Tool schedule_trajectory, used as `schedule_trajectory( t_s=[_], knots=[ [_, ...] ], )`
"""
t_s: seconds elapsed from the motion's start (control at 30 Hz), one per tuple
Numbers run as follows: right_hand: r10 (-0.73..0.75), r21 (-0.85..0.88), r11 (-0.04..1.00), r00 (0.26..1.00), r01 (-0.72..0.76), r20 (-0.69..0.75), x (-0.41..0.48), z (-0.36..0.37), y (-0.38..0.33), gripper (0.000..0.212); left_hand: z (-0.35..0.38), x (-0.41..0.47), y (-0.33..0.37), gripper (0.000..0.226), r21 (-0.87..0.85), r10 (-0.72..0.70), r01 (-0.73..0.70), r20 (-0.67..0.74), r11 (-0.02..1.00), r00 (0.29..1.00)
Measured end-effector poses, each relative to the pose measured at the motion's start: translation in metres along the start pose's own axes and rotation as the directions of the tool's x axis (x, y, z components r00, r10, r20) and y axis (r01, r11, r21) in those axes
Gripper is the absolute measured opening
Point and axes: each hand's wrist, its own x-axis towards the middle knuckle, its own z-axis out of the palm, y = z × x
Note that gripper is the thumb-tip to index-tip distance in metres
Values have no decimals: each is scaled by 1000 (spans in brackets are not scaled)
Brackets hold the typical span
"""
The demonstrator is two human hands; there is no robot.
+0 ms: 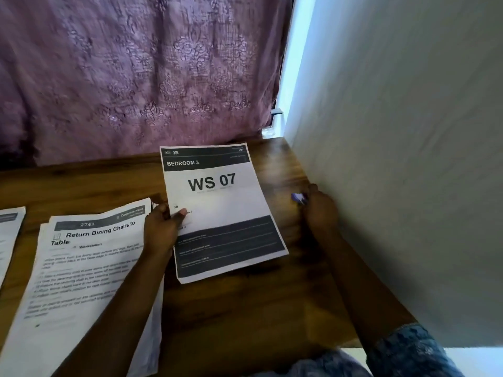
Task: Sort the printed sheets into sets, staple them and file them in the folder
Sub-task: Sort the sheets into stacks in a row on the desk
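My left hand [163, 227] is pinching the WS 07 sheet [217, 202] by one edge over the desk [245, 308]; so light a hold is risking a slip onto the wrong stack [81, 268]. My right hand [318, 210] is curling round a small bluish thing [298, 198], too blurred to name. I'm working on dark wood, with a purple curtain [136, 63] behind and a white wall [408, 131] to the right

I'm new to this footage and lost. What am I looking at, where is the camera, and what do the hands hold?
No machine here: a person's two bare hands, filmed by one head-worn camera looking down. On the wooden table lies a stack of printed sheets, another sheet at the left edge. The left hand pinches the WS 07 sheet. The right hand, beside the white wall, curls round a small blue thing, too blurred to name. A purple curtain hangs behind.
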Motion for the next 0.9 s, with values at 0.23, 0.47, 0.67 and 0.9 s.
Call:
schedule_trajectory(
  t_s=[0.23,0.47,0.67,0.9],
  knots=[
    [-482,400,854,795,332,369,-55,-33,18,34,-14,9,0,33,-40,21,-25,-84,999,996],
    [-345,329,930,693,162,633,-120,-55,37,38,-3,10,-7,33,-28,26,-28,-59,999,998],
    [-329,530,834,910,154,252,-87,-69,16,26,29,6,-10,32,102,26,-26,3,994,1000],
    [-384,253,915,868,313,314,-34,3,-15,48,86,-7,-4,52,337,80,-116,118,934,990]
  ],
)
